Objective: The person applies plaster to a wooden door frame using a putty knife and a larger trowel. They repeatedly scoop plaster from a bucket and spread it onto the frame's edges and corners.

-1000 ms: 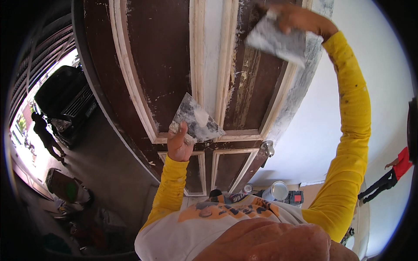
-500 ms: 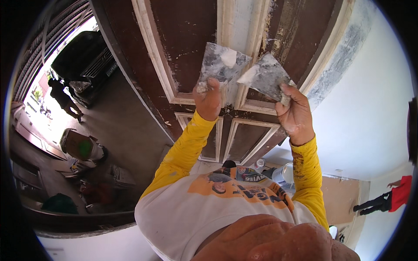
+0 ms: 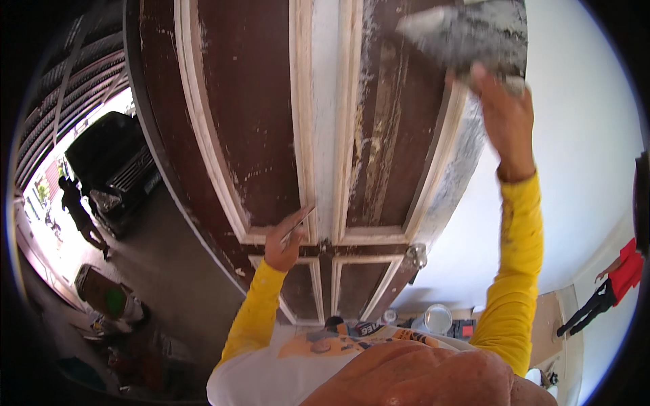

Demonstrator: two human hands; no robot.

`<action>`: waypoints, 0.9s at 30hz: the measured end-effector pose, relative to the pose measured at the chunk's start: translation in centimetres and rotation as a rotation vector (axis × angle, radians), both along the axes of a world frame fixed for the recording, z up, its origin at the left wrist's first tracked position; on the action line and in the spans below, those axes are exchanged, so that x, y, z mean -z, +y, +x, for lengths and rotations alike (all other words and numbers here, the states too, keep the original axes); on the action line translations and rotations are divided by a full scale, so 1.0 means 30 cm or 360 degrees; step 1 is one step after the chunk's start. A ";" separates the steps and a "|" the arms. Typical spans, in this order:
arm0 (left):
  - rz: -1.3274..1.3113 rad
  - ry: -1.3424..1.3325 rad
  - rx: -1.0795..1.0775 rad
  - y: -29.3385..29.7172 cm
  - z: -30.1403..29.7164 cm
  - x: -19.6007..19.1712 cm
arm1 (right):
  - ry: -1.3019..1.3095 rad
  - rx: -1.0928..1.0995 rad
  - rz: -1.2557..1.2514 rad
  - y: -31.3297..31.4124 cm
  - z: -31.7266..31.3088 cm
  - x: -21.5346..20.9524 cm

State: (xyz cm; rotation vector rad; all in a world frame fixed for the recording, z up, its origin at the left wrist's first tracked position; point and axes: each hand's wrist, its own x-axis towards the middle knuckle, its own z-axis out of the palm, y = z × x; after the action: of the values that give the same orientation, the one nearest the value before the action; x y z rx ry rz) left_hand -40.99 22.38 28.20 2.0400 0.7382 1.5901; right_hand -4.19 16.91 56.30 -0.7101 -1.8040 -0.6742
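Observation:
My right hand (image 3: 506, 125) is raised at the upper right, fingers closed round a wide putty knife (image 3: 467, 40). Its grey, putty-smeared blade is blurred and lies across the upper right edge strip of the door. Lower down, in front of the middle of the door, my left hand (image 3: 283, 245) grips a second putty knife (image 3: 298, 222), seen nearly edge-on. The panelled door (image 3: 254, 115) is dark brown, with pale mouldings and a whitish centre strip. Grey-white filler (image 3: 455, 169) is spread along its right edge. A round knob (image 3: 416, 256) sticks out below that strip.
A white bucket (image 3: 437, 319) stands on the floor near the door's foot. At the left are a dark car (image 3: 112, 166), a person (image 3: 80, 213) beside it and a box (image 3: 101, 291). Another person in a red top (image 3: 624, 274) is at the far right.
My hands have moved apart: the right one up and to the right with its putty knife, the left one down and left. The view has shifted, showing more of the upper door.

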 end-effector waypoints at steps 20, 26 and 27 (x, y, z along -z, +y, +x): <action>-0.0413 -0.0811 0.0249 0.040 -0.120 0.273 | -0.1336 0.1160 0.0990 0.136 -0.069 -0.599; -0.0402 -0.1366 0.0903 0.073 0.000 0.141 | -0.1286 0.1394 0.0759 0.155 -0.094 -0.589; -0.0439 -0.1370 0.0933 0.083 0.001 0.154 | -0.1285 0.1315 0.0833 0.163 -0.092 -0.591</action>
State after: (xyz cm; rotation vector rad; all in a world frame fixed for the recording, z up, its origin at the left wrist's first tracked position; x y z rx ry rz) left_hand -40.95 24.88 23.58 1.0455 0.0168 1.6499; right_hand -6.95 21.81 74.05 -0.8757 -1.8295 -2.1363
